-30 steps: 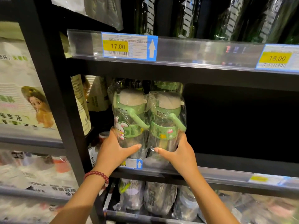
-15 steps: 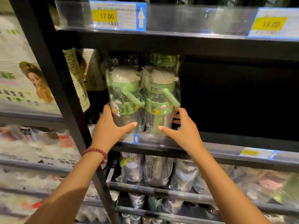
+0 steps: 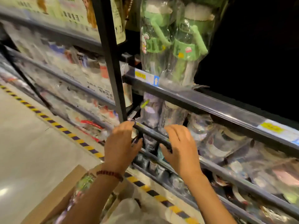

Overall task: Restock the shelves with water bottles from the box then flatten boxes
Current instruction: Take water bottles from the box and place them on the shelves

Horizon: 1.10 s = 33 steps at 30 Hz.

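Both hands sit mid-frame, in front of the lower shelf rail (image 3: 161, 136). Left hand (image 3: 120, 146): fingers loosely spread, grip released, holding nothing; fingertips look close to the black upright post (image 3: 111, 62), contact unclear through blur. Bead bracelet (image 3: 110, 173) on that wrist. Right hand (image 3: 181, 147): fingers spread and slightly bent, grip released, nothing in it, hovering just before the rail.

Two green water bottles (image 3: 171, 44) in clear plastic wrap stand upright, side by side and touching, on the shelf (image 3: 226, 107) in the upper centre of the frame, at its left end just right of the post. Price tag (image 3: 146, 77) on the shelf edge just below them. Shelf space to their right is dark.

Next shelf down, behind the hands: more wrapped bottles (image 3: 171, 113), details blurred.

Cardboard box (image 3: 64, 191) at bottom left of the frame, on the floor (image 3: 24, 143), open, wrapped items inside, under the left forearm. Yellow-and-black striped tape (image 3: 77, 139) runs along the floor at the shelf base.
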{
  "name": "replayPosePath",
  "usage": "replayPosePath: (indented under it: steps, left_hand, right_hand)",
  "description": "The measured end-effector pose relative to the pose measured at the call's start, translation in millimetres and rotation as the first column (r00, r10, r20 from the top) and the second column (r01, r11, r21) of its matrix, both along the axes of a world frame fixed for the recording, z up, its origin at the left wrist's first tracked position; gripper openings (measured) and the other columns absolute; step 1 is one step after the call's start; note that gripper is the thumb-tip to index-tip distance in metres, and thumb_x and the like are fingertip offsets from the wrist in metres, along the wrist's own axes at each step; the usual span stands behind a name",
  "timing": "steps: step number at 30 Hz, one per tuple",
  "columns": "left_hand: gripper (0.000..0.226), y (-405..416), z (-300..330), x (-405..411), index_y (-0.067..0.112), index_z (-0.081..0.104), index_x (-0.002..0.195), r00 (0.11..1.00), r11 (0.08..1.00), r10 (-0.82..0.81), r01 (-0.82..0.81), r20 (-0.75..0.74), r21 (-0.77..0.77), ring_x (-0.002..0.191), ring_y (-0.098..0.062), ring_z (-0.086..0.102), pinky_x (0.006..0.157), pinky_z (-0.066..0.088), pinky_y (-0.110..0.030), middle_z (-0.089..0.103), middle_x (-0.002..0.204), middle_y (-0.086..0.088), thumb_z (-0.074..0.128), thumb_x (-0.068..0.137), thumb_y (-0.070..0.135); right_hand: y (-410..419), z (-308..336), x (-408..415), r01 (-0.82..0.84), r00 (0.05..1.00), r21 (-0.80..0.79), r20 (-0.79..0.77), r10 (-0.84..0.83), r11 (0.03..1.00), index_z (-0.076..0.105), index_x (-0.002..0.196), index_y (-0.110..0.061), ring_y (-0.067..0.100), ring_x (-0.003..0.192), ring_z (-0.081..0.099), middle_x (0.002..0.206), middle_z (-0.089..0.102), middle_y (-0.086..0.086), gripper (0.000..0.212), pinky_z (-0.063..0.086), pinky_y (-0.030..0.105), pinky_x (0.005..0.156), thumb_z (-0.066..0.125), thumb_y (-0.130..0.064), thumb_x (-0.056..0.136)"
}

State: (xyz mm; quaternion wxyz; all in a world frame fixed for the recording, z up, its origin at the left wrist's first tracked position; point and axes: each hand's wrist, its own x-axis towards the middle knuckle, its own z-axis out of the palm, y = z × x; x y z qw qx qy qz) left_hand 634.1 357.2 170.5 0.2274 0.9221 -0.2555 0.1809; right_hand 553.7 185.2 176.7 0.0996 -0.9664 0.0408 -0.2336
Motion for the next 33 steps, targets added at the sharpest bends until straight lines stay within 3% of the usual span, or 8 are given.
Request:
replayPosePath:
  steps: [3, 5, 13, 20, 23, 28, 31, 33]
  left_hand:
    - [0.055, 14, -35, -63, 0.012, 0.055, 0.110, 0.996, 0.998, 0.059, -0.058, -0.072, 0.016, 0.086, -0.028, 0.063, 0.065, 0.054, -0.034, 0.065, 0.100, -0.009, 0.083, 0.065, 0.027]
    - [0.054, 26, -59, -106, 0.010, 0.060, 0.108, 0.976, 0.990, 0.137, -0.128, -0.167, 0.062, 0.087, -0.030, 0.064, 0.067, 0.054, -0.034, 0.066, 0.102, -0.010, 0.085, 0.062, 0.025]
    - [0.048, 84, -101, -231, 0.013, 0.065, 0.105, 0.820, 0.898, 0.440, -0.392, -0.367, 0.201, 0.087, -0.028, 0.066, 0.064, 0.054, -0.034, 0.066, 0.105, -0.007, 0.077, 0.065, 0.036]
    - [0.055, 138, -92, -262, 0.013, 0.066, 0.105, 0.638, 0.748, 0.656, -0.620, -0.403, 0.237, 0.092, -0.025, 0.065, 0.072, 0.054, -0.033, 0.066, 0.105, -0.004, 0.084, 0.060, 0.038]
    - [0.047, 165, -93, -273, 0.012, 0.066, 0.100, 0.576, 0.699, 0.699, -0.675, -0.424, 0.235, 0.084, -0.024, 0.065, 0.067, 0.054, -0.032, 0.067, 0.098, -0.004, 0.078, 0.063, 0.038]
    - [0.045, 233, -105, -278, 0.012, 0.065, 0.099, 0.448, 0.607, 0.762, -0.745, -0.468, 0.276, 0.081, -0.025, 0.065, 0.063, 0.054, -0.031, 0.066, 0.097, -0.005, 0.076, 0.064, 0.039]
    - [0.046, 278, -116, -269, 0.012, 0.065, 0.094, 0.385, 0.570, 0.775, -0.768, -0.501, 0.291, 0.078, -0.024, 0.065, 0.061, 0.055, -0.030, 0.066, 0.094, -0.004, 0.054, 0.067, 0.048]
    - [0.047, 305, -123, -259, 0.012, 0.066, 0.098, 0.348, 0.561, 0.762, -0.775, -0.546, 0.290, 0.082, -0.024, 0.065, 0.066, 0.056, -0.032, 0.067, 0.098, -0.004, 0.059, 0.067, 0.046]
  right_hand:
    - [11, -34, -34, -0.083, 0.992, 0.074, -0.088, 0.089, 0.994, 0.064, 0.106, -0.005, 0.033, 0.100, 0.062, 0.106, 0.065, 0.011, 0.049, 0.056, 0.044, 0.077, 0.084, -0.019, 0.063]
    - [21, -59, -62, -0.146, 0.981, 0.058, -0.121, 0.152, 0.988, 0.065, 0.102, -0.006, 0.032, 0.099, 0.063, 0.102, 0.065, 0.010, 0.049, 0.057, 0.043, 0.077, 0.085, -0.020, 0.060]
    - [85, -108, -140, -0.501, 0.827, 0.123, -0.222, 0.516, 0.856, 0.057, 0.112, -0.011, 0.025, 0.103, 0.053, 0.107, 0.064, 0.007, 0.068, 0.055, 0.036, 0.080, 0.087, -0.027, 0.053]
    - [151, -111, -137, -0.731, 0.623, 0.149, -0.250, 0.741, 0.665, 0.049, 0.114, -0.014, 0.028, 0.101, 0.061, 0.108, 0.065, 0.007, 0.070, 0.055, 0.039, 0.083, 0.086, -0.030, 0.056]
    - [184, -119, -127, -0.786, 0.554, 0.131, -0.285, 0.782, 0.604, 0.053, 0.113, -0.012, 0.029, 0.100, 0.062, 0.106, 0.065, 0.008, 0.067, 0.054, 0.041, 0.084, 0.085, -0.030, 0.058]
    - [255, -133, -104, -0.820, 0.450, 0.181, -0.383, 0.807, 0.543, 0.053, 0.111, -0.017, 0.030, 0.101, 0.063, 0.105, 0.066, 0.006, 0.064, 0.056, 0.045, 0.076, 0.086, -0.029, 0.058]
    - [300, -139, -88, -0.834, 0.428, 0.168, -0.405, 0.808, 0.526, 0.065, 0.102, -0.014, 0.028, 0.095, 0.065, 0.099, 0.067, 0.005, 0.055, 0.057, 0.040, 0.076, 0.089, -0.028, 0.054]
    - [329, -147, -76, -0.829, 0.434, 0.157, -0.425, 0.794, 0.537, 0.068, 0.100, -0.012, 0.028, 0.094, 0.066, 0.099, 0.068, 0.006, 0.055, 0.057, 0.040, 0.076, 0.090, -0.028, 0.052]
